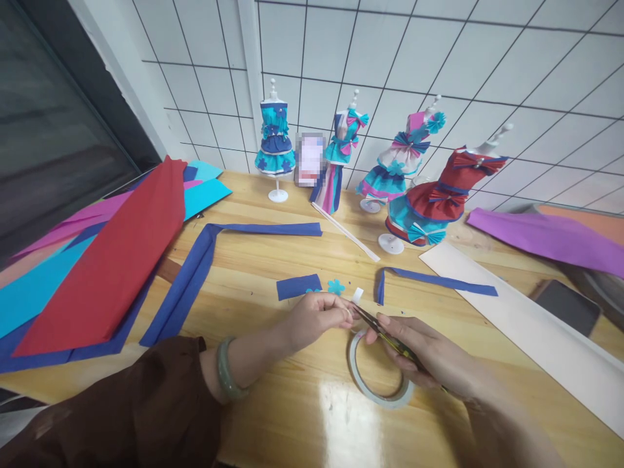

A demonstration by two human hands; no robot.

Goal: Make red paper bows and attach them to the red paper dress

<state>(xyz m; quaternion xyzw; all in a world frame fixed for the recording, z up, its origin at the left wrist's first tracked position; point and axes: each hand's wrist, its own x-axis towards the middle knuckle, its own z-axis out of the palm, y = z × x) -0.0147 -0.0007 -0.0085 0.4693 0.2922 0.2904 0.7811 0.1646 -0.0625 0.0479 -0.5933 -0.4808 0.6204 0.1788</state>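
At the middle of the table, my left hand has its thumb and fingers pinched on something small and pale, too small to name. My right hand is wrapped round dark tweezers or thin scissors, whose tip reaches the left fingertips. Below the hands lies a roll of white tape, partly under the right hand. A small white strip is just beyond the fingertips. Close by are a light-blue paper flower and a blue rectangular piece, with another flower partly hidden by my left hand.
Several small dress forms in paper dresses stand at the back. Folded blue strips and a red sheet lie left. On the right are a long white sheet, a purple sheet and a phone.
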